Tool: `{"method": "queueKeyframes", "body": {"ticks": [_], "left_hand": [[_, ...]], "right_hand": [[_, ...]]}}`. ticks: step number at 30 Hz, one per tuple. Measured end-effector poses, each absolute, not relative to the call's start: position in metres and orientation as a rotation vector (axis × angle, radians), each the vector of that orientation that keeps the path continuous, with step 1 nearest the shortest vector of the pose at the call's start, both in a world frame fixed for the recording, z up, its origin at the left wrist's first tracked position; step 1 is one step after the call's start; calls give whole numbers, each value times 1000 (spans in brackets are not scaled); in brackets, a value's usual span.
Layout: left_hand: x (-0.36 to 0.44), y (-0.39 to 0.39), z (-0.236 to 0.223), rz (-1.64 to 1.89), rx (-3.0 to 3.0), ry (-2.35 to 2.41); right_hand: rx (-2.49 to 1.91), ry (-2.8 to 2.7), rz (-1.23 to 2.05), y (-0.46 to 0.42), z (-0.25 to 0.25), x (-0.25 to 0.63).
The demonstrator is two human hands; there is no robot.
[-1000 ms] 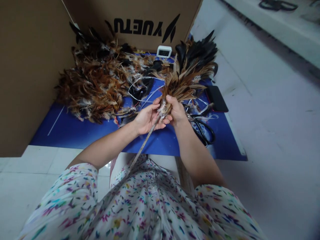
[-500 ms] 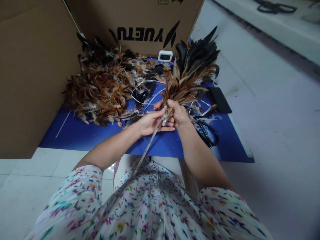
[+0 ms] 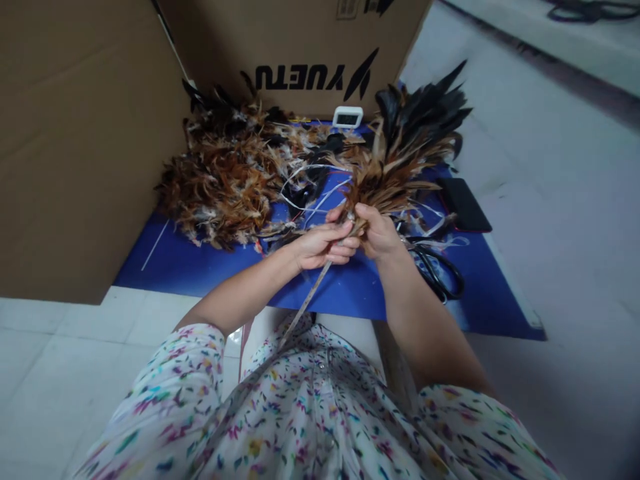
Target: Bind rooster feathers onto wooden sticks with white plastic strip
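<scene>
A feather duster (image 3: 395,180) with brown feathers and long black ones at its far end lies across both hands. From its base a thin pale stick (image 3: 313,290) slants down toward my lap. My left hand (image 3: 327,243) is closed around the stick just below the lowest feathers. My right hand (image 3: 379,230) pinches the feathers at the base, close beside the left fingertips. What exactly lies between the fingertips is too small to make out. A white strip (image 3: 305,207) curves over the table left of the duster.
A large heap of loose brown feathers (image 3: 225,180) covers the left of the blue table (image 3: 190,267). Black-handled scissors (image 3: 440,270) and a dark phone (image 3: 465,203) lie right of my hands. Behind stand a small white digital clock (image 3: 347,117) and cardboard boxes (image 3: 300,40).
The view has shifted, so everything appears further right. My left fingers have curled in closer around the stick, and my right hand still grips the feather base.
</scene>
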State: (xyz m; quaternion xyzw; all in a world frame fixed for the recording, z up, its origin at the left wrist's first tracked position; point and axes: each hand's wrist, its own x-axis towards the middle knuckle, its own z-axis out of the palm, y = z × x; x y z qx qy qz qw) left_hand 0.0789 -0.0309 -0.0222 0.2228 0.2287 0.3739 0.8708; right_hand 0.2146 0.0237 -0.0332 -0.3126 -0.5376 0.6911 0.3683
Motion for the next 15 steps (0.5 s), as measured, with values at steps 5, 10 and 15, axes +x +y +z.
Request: {"method": "queueKeyframes", "body": {"ticks": [5, 10, 15], "left_hand": [[81, -30, -23, 794, 430, 509], [79, -26, -26, 836, 405, 495], [76, -18, -34, 887, 358, 502]], "right_hand": [[-854, -1336, 1764, 23, -36, 209], [-851, -1201, 1536, 29, -36, 208], [-1128, -1191, 677, 18, -22, 220]]}}
